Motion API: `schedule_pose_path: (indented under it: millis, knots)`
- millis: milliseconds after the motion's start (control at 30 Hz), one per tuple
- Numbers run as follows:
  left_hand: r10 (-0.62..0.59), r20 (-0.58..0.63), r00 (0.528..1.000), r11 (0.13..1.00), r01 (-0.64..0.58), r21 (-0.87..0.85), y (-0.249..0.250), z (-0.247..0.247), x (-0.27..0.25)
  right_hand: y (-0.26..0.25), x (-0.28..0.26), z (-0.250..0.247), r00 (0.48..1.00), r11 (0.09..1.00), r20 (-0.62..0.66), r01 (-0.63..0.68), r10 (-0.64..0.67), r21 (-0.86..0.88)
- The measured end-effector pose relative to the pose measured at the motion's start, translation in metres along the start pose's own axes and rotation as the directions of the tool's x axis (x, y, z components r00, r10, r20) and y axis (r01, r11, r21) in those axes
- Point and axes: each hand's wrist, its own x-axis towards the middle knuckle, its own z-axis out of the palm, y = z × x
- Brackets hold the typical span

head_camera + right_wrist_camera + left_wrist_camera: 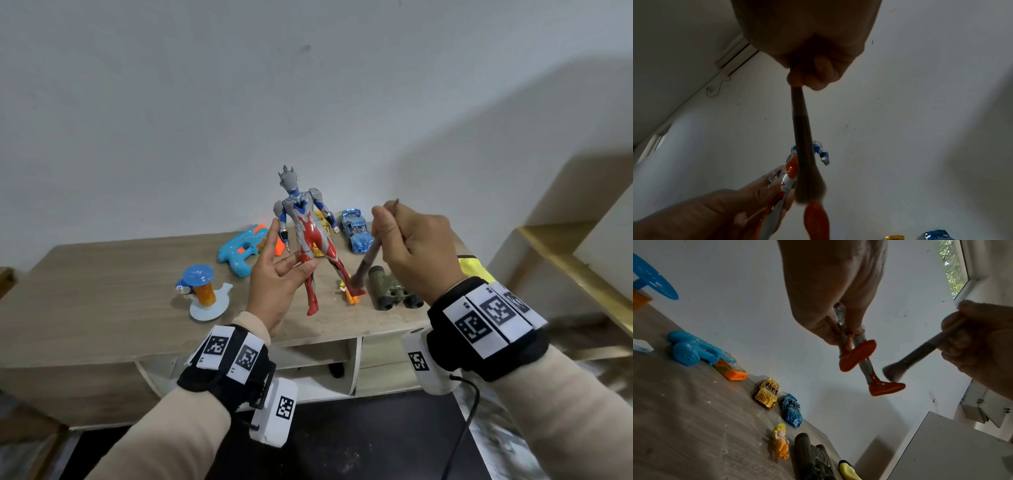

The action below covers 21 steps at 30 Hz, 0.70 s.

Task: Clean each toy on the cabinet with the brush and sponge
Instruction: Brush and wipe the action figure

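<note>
Both hands are raised above the cabinet [102,274]. Left hand [277,284] pinches one figure [308,236] by a leg between thumb and bent fingers, the forefinger stretched up beside it; the figure stands upright in the air, its back to the head camera. Right hand [414,246] is curled round one brush [368,262], held slanting down, with the bristles at the figure's other lower leg, just above the red foot [887,388].

On the cabinet lie six more toys: one blue water gun [241,250], one blue-capped cat toy [202,291], two cars, gold [766,393] and blue [356,229] side by side, one small yellow-haired doll [780,441], and one pair of binoculars [394,289]. One yellow cloth-like thing [847,470] lies just beside the binoculars; what it is I cannot tell.
</note>
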Motion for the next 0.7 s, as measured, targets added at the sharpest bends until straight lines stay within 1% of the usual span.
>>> schedule_pose_path:
  millis: [67,100,133,200,233,300,367,433,500,533,633,667,700]
  knots:
    - [0.003,-0.004,1.0,1.0,-0.003,-0.008,0.0,0.0,-0.001,0.0,-0.001,-0.002,0.999,0.997,-0.046,0.027,-0.024,0.077]
    - [0.005,-0.005,1.0,1.0,-0.005,-0.009,0.0,0.0,-0.001,-0.001,-0.001,-0.004,0.998,0.994,-0.049,0.047,-0.042,0.103]
    - [0.009,-0.006,1.0,1.0,-0.009,-0.011,-0.001,0.0,-0.001,-0.003,-0.001,-0.004,0.998,0.994,-0.024,0.055,-0.053,0.097]
    - [0.013,-0.009,1.0,1.0,-0.013,-0.013,-0.001,0.001,-0.001,-0.004,-0.001,-0.004,0.997,0.999,0.067,0.034,-0.035,0.027]
    - [0.013,-0.01,1.0,1.0,-0.013,-0.013,-0.001,0.001,-0.002,-0.005,-0.003,-0.004,0.997,1.0,0.078,0.023,-0.023,0.007]
    - [0.015,-0.014,1.0,1.0,-0.015,-0.011,0.0,0.003,-0.003,-0.006,-0.005,-0.004,0.999,0.999,0.025,0.024,-0.025,0.045]
    - [0.012,-0.012,1.0,1.0,-0.012,-0.014,0.0,0.005,-0.005,-0.007,-0.007,-0.004,0.999,0.989,-0.013,0.033,-0.032,0.147]
    - [0.004,-0.012,1.0,1.0,-0.005,-0.022,0.0,0.005,-0.006,-0.01,-0.006,-0.004,0.999,0.984,0.035,0.01,-0.017,0.175]
    - [-0.001,-0.008,1.0,1.0,0.001,-0.018,0.001,0.005,-0.007,-0.013,-0.006,-0.004,0.995,0.99,0.1,-0.038,0.025,0.136]
    - [-0.001,-0.003,1.0,1.0,0.001,-0.016,0.002,0.005,-0.008,-0.014,-0.006,-0.004,0.994,0.989,0.094,-0.065,0.052,0.135]
    - [-0.003,0.001,1.0,0.999,0.003,-0.035,0.001,0.001,-0.01,-0.014,-0.007,-0.006,0.994,0.977,-0.027,-0.096,0.103,0.191]
    - [-0.001,-0.001,1.0,0.999,0.001,-0.049,0.001,0.0,-0.009,-0.015,-0.007,-0.006,0.994,0.975,-0.028,-0.101,0.109,0.199]
    - [-0.003,-0.002,1.0,0.998,0.003,-0.065,0.001,0.0,-0.009,-0.015,-0.007,-0.007,0.993,0.973,0.015,-0.117,0.116,0.198]
